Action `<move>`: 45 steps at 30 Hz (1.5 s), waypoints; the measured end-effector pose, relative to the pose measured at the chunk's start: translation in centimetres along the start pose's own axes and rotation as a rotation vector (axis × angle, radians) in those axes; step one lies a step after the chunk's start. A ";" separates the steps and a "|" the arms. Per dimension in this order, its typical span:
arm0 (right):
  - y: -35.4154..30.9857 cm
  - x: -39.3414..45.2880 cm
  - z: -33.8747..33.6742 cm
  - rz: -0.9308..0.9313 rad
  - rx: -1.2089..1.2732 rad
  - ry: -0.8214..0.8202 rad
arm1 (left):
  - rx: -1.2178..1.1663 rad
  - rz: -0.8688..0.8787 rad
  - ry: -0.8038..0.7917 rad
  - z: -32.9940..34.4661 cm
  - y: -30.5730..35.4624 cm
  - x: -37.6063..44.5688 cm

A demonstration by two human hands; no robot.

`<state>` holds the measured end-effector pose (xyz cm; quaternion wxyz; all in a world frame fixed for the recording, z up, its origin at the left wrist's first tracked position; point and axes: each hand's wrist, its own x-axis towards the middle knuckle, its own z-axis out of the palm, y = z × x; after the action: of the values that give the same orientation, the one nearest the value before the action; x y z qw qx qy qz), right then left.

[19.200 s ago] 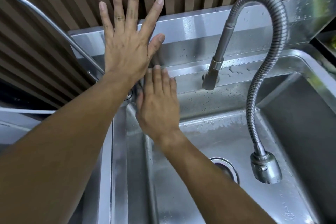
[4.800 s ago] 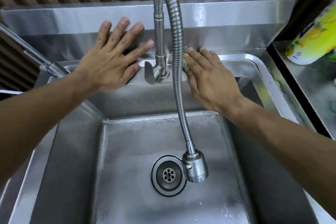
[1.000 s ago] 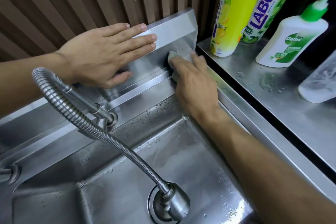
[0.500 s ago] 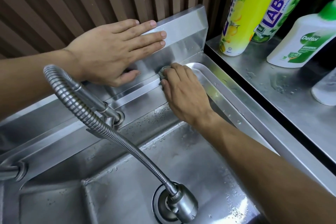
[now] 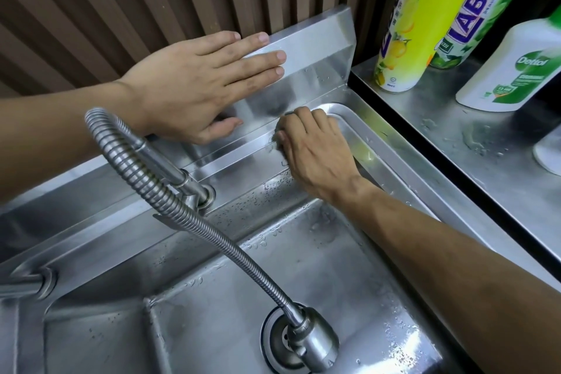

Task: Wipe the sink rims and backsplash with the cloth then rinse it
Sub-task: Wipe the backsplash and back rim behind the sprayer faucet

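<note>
My right hand [image 5: 312,152] sits on the back rim [image 5: 243,158] of the steel sink near its far right corner, fingers curled over the cloth. The cloth is almost wholly hidden under that hand; only a dark sliver [image 5: 277,143] shows at the fingertips. My left hand [image 5: 200,85] lies flat with straight fingers against the steel backsplash [image 5: 321,70], fingertips reaching its top edge. The right rim [image 5: 403,167] runs toward me beside my right forearm.
A flexible coiled faucet hose [image 5: 170,191] arcs from its base on the back rim down to a spray head [image 5: 315,343] over the drain. On the wet steel counter [image 5: 485,167] to the right stand a yellow spray can [image 5: 416,18], a green can and a white Dettol bottle [image 5: 516,70].
My right hand has slid the cloth down from the backsplash's right end onto the back rim and curled over it. My left hand stays flat on the backsplash.
</note>
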<state>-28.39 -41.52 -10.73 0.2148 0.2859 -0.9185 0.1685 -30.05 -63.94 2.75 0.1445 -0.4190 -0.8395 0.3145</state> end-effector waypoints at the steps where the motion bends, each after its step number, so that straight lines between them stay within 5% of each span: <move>1: 0.0 0.1 0.0 -0.009 0.005 0.007 | -0.002 0.001 0.001 0.0 0.0 0.0; 11: 0.1 0.4 -0.1 -0.015 0.100 0.034 | -0.039 0.007 0.011 0.1 0.0 0.1; 18: -3.2 1.9 -3.0 0.753 0.866 0.516 | -0.068 -0.038 0.061 0.1 0.2 0.0; 21: -3.4 3.9 -2.4 0.581 0.738 0.552 | -0.069 -0.047 0.071 0.1 0.2 -0.1; 27: -6.7 2.4 0.6 0.251 0.504 0.187 | -0.039 -0.082 0.116 0.2 0.3 -0.4; 33: -1.2 5.6 -0.5 0.499 0.556 0.332 | -0.053 -0.066 0.103 0.2 0.2 -0.2; 40: -5.1 1.6 -3.6 0.468 0.725 0.260 | -0.083 -0.047 0.136 0.0 0.1 -0.2; 45: -10.4 -2.7 -1.0 -0.009 0.553 -0.124 | -0.073 -0.019 0.137 0.1 0.2 -0.4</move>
<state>-19.90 -48.02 -9.26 0.0728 0.3475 -0.8478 0.3939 -29.76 -64.20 2.61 0.1893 -0.4364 -0.8425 0.2529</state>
